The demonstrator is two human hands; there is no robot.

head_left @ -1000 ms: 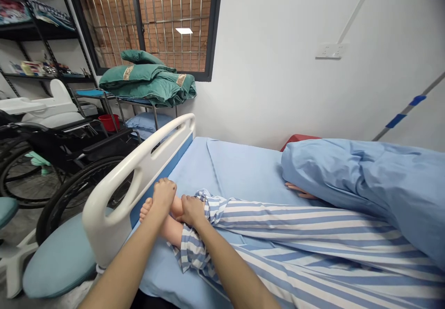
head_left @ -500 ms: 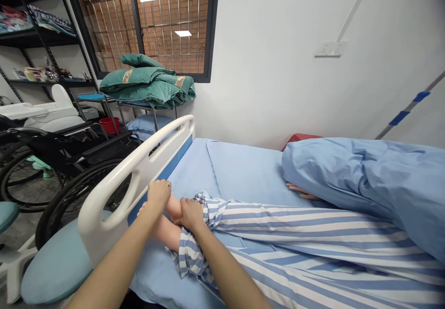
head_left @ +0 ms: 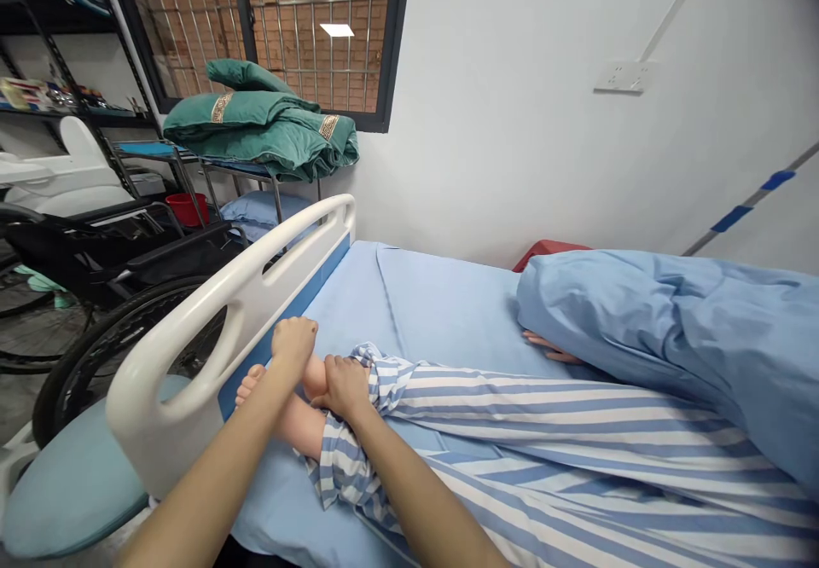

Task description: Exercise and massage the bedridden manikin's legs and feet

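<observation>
In the head view, a person's two bare forearms reach forward over the foot end of a bed. The left hand (head_left: 293, 342) is curled closed over the ankle of a bare leg (head_left: 300, 421), apparently a manikin's, with its fingertips out of sight behind the ankle. The right hand (head_left: 345, 387) is clenched around the same leg just below the cuff of the striped trousers (head_left: 543, 414). The toes of the bare foot (head_left: 251, 385) point toward the white bed rail (head_left: 211, 312).

The leg lies on the blue sheet (head_left: 435, 312), near the rail. The hold appears sound: both hands bear on the leg, one on either side of the exposed ankle, and the left forearm passes just inside the rail. The trouser cuff lies rumpled under the right hand.

Farther up the bed, a blue blanket (head_left: 659, 346) covers the upper body, with a pale hand (head_left: 550, 346) showing at its edge. Beyond the rail stands a black wheelchair (head_left: 108, 252), and folded green quilts (head_left: 256, 129) lie on a metal rack (head_left: 243, 171).
</observation>
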